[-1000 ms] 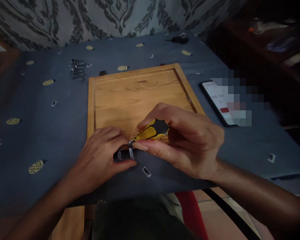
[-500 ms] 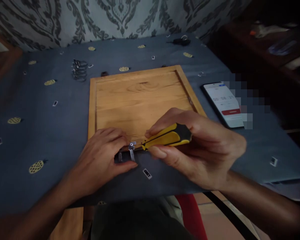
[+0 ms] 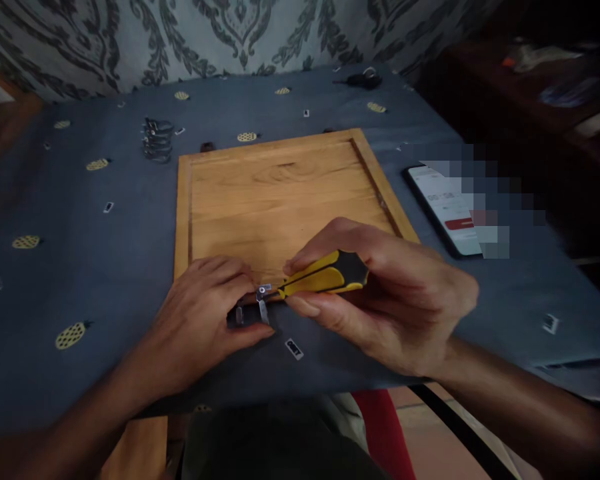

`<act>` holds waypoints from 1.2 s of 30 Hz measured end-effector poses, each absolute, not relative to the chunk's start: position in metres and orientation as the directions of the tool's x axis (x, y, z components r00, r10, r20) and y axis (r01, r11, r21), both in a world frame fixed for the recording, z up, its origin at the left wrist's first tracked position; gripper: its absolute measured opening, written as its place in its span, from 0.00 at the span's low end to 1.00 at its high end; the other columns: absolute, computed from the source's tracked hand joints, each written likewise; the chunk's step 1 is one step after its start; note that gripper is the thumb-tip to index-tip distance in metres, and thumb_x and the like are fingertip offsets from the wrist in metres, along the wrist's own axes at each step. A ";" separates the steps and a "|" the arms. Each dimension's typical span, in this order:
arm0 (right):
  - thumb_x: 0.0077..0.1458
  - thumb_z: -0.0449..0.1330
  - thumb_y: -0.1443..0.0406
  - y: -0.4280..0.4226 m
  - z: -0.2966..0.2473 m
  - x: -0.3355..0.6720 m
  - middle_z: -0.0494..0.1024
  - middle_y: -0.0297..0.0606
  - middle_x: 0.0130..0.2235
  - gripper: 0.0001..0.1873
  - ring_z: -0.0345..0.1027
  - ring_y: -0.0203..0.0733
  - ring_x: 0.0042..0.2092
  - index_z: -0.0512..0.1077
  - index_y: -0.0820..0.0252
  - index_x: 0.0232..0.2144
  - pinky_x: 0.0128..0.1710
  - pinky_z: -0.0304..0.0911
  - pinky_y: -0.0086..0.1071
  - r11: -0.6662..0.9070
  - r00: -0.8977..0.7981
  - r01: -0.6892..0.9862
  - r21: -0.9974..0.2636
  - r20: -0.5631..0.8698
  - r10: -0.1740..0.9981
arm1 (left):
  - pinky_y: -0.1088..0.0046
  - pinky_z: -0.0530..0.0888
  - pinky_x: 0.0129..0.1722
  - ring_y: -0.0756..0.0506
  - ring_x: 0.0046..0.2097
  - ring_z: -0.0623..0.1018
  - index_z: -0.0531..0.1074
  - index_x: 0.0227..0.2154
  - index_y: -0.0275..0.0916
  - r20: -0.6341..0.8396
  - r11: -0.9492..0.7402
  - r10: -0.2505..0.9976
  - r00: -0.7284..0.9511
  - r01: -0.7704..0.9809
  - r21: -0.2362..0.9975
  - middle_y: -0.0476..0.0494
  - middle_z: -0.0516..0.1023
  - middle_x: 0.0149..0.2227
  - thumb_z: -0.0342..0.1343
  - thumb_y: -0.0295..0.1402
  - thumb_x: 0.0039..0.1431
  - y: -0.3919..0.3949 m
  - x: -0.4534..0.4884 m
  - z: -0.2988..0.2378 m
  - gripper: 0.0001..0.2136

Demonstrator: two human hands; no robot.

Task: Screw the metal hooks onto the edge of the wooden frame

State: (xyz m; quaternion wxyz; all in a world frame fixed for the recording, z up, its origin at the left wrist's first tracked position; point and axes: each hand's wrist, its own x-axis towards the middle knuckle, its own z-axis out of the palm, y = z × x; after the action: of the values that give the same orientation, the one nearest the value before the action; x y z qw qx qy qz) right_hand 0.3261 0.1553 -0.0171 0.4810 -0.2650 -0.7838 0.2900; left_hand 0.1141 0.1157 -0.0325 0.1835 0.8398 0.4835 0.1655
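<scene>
A yellow and black screwdriver (image 3: 325, 275) is gripped between the thumb and fingers of my right hand (image 3: 400, 300). Its tip points left at a small metal hook (image 3: 263, 307) with a screw head on it, by the near edge of a framed wooden board (image 3: 280, 200). My left hand (image 3: 200, 320) is closed around that edge, fingers over the wood and thumb below, steadying the hook. Whether the screwdriver tip touches the screw is too small to tell.
Several metal hooks (image 3: 157, 141) lie in a row behind the board to the left. A phone (image 3: 443, 207) rests at the right, partly pixelated. Keys (image 3: 363, 80) lie at the far edge of the blue patterned tablecloth (image 3: 130, 267). A dark piece (image 3: 207, 147) sits behind the board.
My right hand has moved slightly left with the screwdriver, bringing its tip closer to the hook. My left hand stays in place.
</scene>
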 end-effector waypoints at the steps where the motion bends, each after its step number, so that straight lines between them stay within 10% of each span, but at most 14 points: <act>1: 0.63 0.67 0.61 0.156 -0.016 0.326 0.77 0.32 0.29 0.11 0.74 0.37 0.30 0.71 0.58 0.31 0.27 0.67 0.31 0.697 -0.412 0.145 -0.702 0.598 0.688 | 0.60 0.72 0.41 0.40 0.41 0.78 0.75 0.34 0.41 0.099 -0.465 0.873 0.478 0.752 0.467 0.48 0.79 0.37 0.67 0.37 0.60 0.116 0.114 -0.033 0.07; 12: 0.60 0.69 0.63 0.162 -0.006 0.326 0.80 0.33 0.33 0.11 0.79 0.40 0.35 0.70 0.55 0.31 0.33 0.74 0.32 0.574 -0.545 0.037 -0.818 0.465 0.698 | 0.60 0.75 0.45 0.40 0.45 0.80 0.77 0.38 0.44 0.098 -0.463 0.876 0.472 0.768 0.442 0.47 0.82 0.41 0.64 0.37 0.61 0.116 0.113 -0.032 0.05; 18: 0.64 0.65 0.66 0.163 -0.002 0.334 0.82 0.33 0.42 0.10 0.80 0.39 0.44 0.74 0.58 0.47 0.43 0.76 0.30 0.567 -0.619 -0.041 -0.823 0.467 0.632 | 0.59 0.77 0.46 0.39 0.45 0.81 0.78 0.41 0.43 0.130 -0.478 0.872 0.472 0.762 0.436 0.46 0.83 0.42 0.66 0.36 0.60 0.116 0.114 -0.033 0.08; 36: 0.65 0.65 0.60 0.156 -0.013 0.336 0.81 0.38 0.33 0.08 0.77 0.39 0.32 0.76 0.59 0.41 0.29 0.73 0.32 0.727 -0.528 0.153 -0.669 0.567 0.633 | 0.57 0.75 0.42 0.37 0.43 0.80 0.76 0.34 0.39 0.147 -0.500 0.860 0.488 0.752 0.430 0.44 0.80 0.39 0.71 0.39 0.56 0.116 0.115 -0.037 0.11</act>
State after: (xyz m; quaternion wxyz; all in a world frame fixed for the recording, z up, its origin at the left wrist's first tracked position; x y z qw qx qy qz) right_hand 0.3361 0.1564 -0.0134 0.4240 -0.2376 -0.8269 0.2828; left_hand 0.1146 0.1156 -0.0368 0.1562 0.8482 0.4752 0.1742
